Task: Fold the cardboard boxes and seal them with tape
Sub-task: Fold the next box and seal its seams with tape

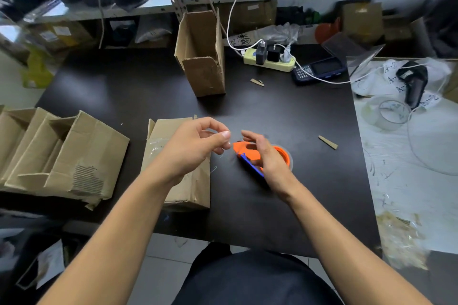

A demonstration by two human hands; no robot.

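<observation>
Cardboard box (178, 156), creased brown, near tabletop (124, 86) front edge | right hand (270, 158) gripping orange plastic tape dispenser (250, 153) | left hand (195, 146) loosely curled, holding nothing

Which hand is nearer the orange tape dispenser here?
Right. The right hand is on the orange tape dispenser, covering its middle. The left hand hovers just to its left, above the taped cardboard box, fingertips close to the dispenser's nose.
</observation>
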